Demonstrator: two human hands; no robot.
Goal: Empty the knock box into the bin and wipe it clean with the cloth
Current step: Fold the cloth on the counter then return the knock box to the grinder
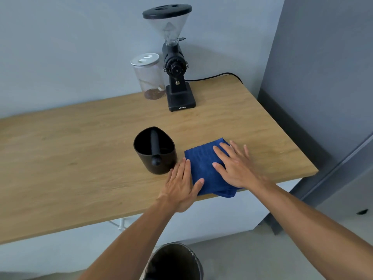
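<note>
The black knock box [155, 150] stands upright on the wooden table [70, 158], its bar across the open top. Just right of it lies a folded blue cloth [203, 164], one corner hanging over the table's front edge. My left hand [180, 185] rests flat at the cloth's left edge, thumb on the fabric, fingers close to the knock box. My right hand [235, 165] lies flat on top of the cloth with fingers spread. A dark round bin [175, 261] stands on the floor below the table edge, between my forearms.
A black coffee grinder [176, 63] with a clear hopper stands at the back of the table, its cable running right. Beside it is a glass jar [149, 77] with a metal lid. A grey cabinet [327, 77] bounds the table's right end.
</note>
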